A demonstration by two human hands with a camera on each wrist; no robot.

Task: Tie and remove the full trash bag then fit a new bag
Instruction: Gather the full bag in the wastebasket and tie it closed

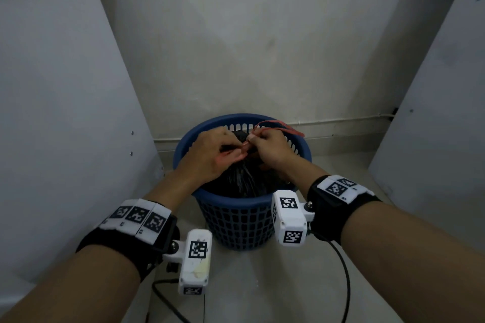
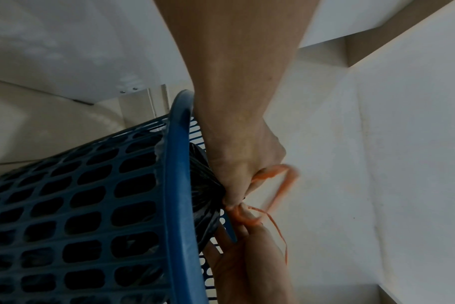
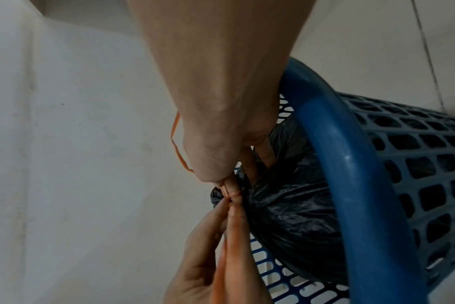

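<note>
Over the blue basket [image 1: 236, 207], left hand [image 1: 210, 157] and right hand [image 1: 267, 148] pinch the bag's [image 1: 244, 181] orange drawstring [image 1: 286, 128].

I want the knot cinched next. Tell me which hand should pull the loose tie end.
Probably the right hand: it pinches the orange drawstring whose free loop trails behind it. The left hand grips the strands at the gathered neck of the black bag, anchoring it.

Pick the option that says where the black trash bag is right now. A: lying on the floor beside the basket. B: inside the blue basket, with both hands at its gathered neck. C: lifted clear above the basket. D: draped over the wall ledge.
B: the black trash bag sits inside the blue basket, while the left hand and right hand pinch the orange drawstring at its neck.
</note>
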